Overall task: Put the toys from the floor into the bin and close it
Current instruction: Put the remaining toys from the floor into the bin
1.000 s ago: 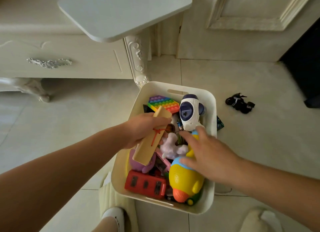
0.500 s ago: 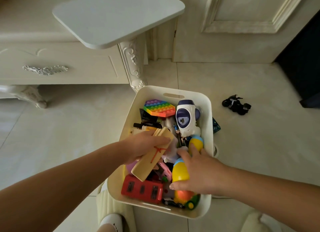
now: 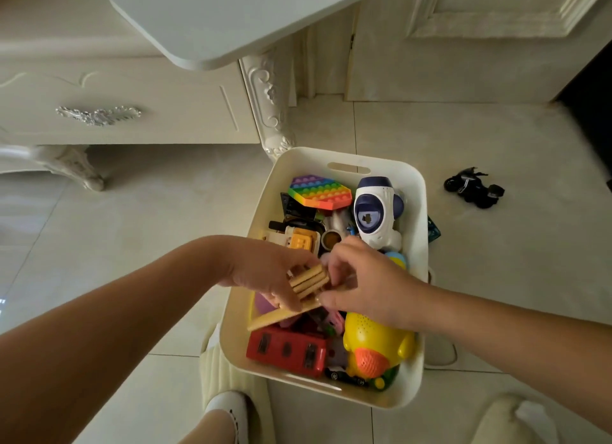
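Since the earlier frame, the right hand [image 3: 367, 284] has been lifted off the yellow rounded toy [image 3: 374, 341] and brought across to the wooden slats [image 3: 308, 281], which are held by the left hand [image 3: 265, 271] and have been lowered to a flatter angle. The stacked slats are gripped by the curled left fingers and thumb, and their right end is pinched by the right thumb and fingers. Both hands are held above the middle of the cream plastic bin [image 3: 417, 185], which is left uncovered and is filled with toys.

Beyond the hands, a rainbow pop-it [image 3: 319, 192], a white and navy rocket toy [image 3: 377, 215] and a yellow and white toy vehicle [image 3: 298, 241] are seen in the bin. Below the hands, a red toy bus [image 3: 284, 347] is laid beside the yellow rounded toy, whose orange grille is turned upward.

Far to the right of the right hand, a black toy motorcycle [image 3: 473, 187] is left on the pale tiled floor [image 3: 132, 245], well apart from the bin. Beyond the left hand, a cream carved cabinet [image 3: 165, 112] with a silver handle [image 3: 99, 115] is seen, and a white rounded panel [image 3: 231, 16] is seen above it.
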Tool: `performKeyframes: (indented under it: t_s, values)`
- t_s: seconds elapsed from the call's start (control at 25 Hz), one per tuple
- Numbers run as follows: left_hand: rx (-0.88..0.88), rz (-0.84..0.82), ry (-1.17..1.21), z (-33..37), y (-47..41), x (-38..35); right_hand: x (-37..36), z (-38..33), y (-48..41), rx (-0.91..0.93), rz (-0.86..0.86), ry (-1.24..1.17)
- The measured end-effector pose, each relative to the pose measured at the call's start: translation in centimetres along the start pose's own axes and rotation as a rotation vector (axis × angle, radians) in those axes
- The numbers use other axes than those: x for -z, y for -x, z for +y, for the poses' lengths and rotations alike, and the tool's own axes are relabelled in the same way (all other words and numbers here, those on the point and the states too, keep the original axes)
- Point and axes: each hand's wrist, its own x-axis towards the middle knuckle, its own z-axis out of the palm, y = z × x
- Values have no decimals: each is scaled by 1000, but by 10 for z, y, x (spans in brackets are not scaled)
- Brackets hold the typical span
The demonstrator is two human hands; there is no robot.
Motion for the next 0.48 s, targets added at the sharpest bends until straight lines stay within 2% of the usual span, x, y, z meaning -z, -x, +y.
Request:
performKeyframes:
  t_s: [0.12, 0.2, 0.28, 0.36, 0.48]
  values:
    - [40, -18, -422, 7, 0, -9, -26, -5, 17, 249, -113, 364]
    - [49, -47, -523, 11, -2, -17, -31, -10, 21, 239, -270, 438]
    - [62, -13, -564, 11, -4, -19, -26, -12, 17, 131, -392, 436]
    - [60, 21, -637, 9, -4, -18, -26, -10, 14, 121, -407, 450]
    - [97, -99, -744, 0, -11, -25, -41, -12, 17, 243, -450, 569]
